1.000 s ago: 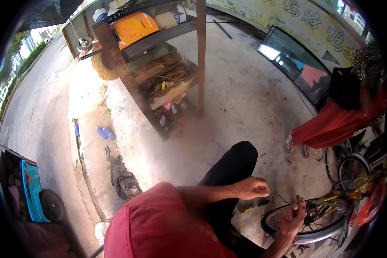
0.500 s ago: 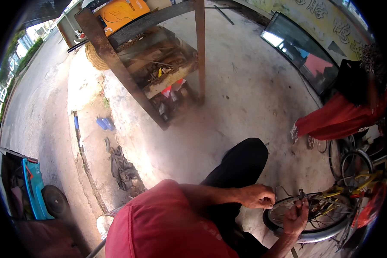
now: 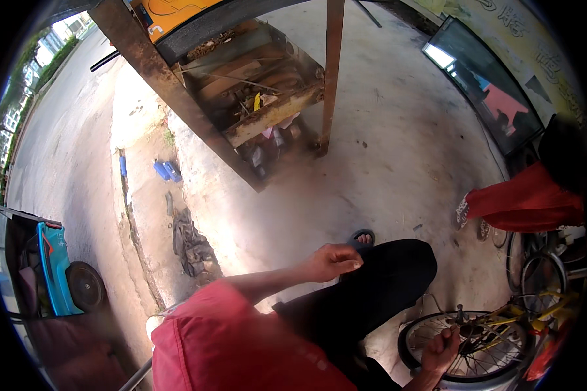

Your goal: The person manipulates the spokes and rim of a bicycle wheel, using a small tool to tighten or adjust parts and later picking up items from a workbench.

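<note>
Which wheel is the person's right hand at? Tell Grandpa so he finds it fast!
Start at the person's black-trousered knee, right of centre and fairly low in the picture. Below and to its right is a spoked bicycle wheel with a dark tyre. Unlike the smaller-looking wheel above and to its right, this one has the person's right hand over its spokes.

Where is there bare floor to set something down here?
A wide, mostly bare patch is the concrete between the rusty rack, the leaning glass panel and the bent knee. It is crowded at lower right, around the right hand and bicycle wheel.
</note>
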`<state>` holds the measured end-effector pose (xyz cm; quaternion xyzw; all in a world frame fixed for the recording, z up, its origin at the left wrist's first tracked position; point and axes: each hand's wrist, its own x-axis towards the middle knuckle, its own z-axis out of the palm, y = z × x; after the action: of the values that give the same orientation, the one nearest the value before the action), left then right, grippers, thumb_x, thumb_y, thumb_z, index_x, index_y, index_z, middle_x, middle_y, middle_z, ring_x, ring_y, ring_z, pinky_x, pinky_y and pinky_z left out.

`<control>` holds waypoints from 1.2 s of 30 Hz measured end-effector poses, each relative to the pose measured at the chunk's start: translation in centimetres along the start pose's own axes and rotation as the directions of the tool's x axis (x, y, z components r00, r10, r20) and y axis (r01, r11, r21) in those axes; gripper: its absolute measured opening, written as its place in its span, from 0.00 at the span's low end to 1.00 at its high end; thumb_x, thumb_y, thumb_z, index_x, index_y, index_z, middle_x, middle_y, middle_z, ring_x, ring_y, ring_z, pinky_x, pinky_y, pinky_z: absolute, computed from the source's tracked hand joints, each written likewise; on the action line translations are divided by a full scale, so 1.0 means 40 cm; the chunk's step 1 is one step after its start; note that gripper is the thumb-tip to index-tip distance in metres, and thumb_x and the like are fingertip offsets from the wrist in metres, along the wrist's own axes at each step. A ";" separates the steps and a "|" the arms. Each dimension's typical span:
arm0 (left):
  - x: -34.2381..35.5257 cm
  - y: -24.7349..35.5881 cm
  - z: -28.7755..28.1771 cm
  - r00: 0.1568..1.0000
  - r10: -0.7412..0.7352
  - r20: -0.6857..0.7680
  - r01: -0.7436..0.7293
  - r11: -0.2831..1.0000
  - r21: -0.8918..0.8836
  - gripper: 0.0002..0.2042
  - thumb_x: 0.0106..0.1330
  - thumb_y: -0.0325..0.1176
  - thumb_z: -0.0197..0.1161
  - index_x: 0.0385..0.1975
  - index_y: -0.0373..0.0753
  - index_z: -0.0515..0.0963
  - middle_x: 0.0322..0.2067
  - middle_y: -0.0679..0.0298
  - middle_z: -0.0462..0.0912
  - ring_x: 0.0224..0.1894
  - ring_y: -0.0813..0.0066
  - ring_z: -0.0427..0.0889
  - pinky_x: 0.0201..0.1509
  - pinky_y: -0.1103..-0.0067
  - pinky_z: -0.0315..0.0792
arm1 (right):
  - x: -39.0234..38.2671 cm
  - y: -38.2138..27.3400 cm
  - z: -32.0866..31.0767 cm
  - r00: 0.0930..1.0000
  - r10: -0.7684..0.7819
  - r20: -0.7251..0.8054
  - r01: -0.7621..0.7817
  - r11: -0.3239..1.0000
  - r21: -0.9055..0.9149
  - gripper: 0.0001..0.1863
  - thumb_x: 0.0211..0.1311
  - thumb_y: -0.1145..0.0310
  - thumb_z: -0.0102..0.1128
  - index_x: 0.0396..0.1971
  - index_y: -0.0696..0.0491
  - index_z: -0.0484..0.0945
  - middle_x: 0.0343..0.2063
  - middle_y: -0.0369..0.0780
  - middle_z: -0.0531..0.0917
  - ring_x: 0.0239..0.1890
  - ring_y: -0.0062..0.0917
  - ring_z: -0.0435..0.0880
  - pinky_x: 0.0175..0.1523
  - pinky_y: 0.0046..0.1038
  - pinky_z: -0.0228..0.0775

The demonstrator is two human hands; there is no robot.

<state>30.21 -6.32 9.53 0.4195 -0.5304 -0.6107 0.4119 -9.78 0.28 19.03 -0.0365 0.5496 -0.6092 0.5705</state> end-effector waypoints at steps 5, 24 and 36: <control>-0.053 -0.227 -0.147 0.934 -0.251 -0.254 0.273 0.960 0.058 0.09 0.69 0.31 0.56 0.39 0.32 0.80 0.35 0.60 0.82 0.36 0.73 0.83 0.43 0.77 0.77 | 0.086 0.022 -0.093 0.986 0.043 0.162 -0.040 0.999 -0.023 0.11 0.73 0.58 0.50 0.44 0.48 0.77 0.26 0.31 0.77 0.15 0.12 0.61 0.19 0.17 0.56; -0.153 -0.362 -0.665 0.362 -0.032 -0.932 0.384 0.916 0.117 0.38 0.58 0.49 0.70 0.59 0.27 0.65 0.44 0.49 0.79 0.47 0.64 0.79 0.45 0.71 0.76 | 0.107 0.097 -0.043 0.994 0.111 0.024 -0.108 0.989 -0.098 0.09 0.72 0.57 0.52 0.39 0.44 0.77 0.24 0.26 0.78 0.15 0.11 0.61 0.19 0.15 0.55; -0.068 -0.205 -0.673 0.546 0.028 -0.837 0.207 0.964 0.167 0.21 0.59 0.45 0.67 0.40 0.31 0.80 0.35 0.60 0.82 0.40 0.70 0.79 0.47 0.73 0.72 | 0.109 0.146 -0.073 0.973 0.218 0.074 -0.220 0.975 0.017 0.09 0.71 0.55 0.53 0.38 0.43 0.77 0.24 0.27 0.77 0.15 0.12 0.62 0.19 0.15 0.54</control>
<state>56.12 -11.09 -0.70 0.7328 -0.3207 -0.2884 0.5263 -9.43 0.41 11.17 0.0098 0.5218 -0.5479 0.6538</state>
